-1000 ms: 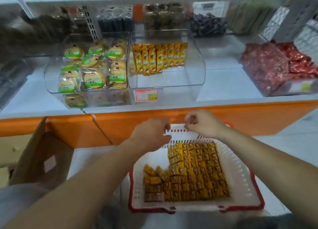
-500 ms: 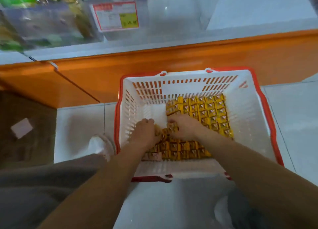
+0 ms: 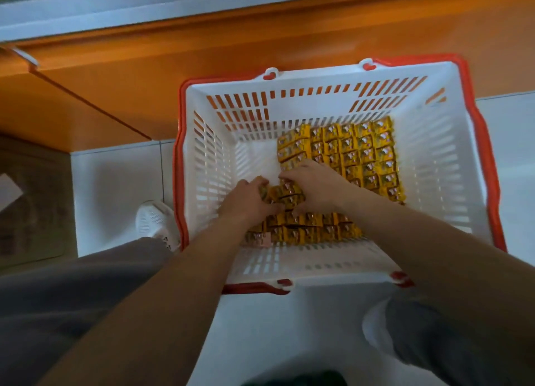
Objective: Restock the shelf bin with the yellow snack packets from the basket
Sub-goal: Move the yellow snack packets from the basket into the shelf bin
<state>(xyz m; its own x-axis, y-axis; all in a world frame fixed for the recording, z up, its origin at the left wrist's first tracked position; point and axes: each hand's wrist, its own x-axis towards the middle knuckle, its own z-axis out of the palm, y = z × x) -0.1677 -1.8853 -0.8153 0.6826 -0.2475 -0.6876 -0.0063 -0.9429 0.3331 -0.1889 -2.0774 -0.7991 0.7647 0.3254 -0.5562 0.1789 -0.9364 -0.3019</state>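
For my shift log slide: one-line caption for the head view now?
Left hand and right hand grip a clump of yellow snack packets inside the white, red-rimmed basket on the floor.

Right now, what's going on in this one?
A person bends over a white, red-rimmed basket on the floor. The left hand and right hand are both down inside it, each grip curled round one clump of yellow snack packets. The other packets lie in rows.

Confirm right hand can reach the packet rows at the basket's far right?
Likely yes: right hand is inside the open basket, rows lie uncovered just beyond it, though it's gripping a bundle.
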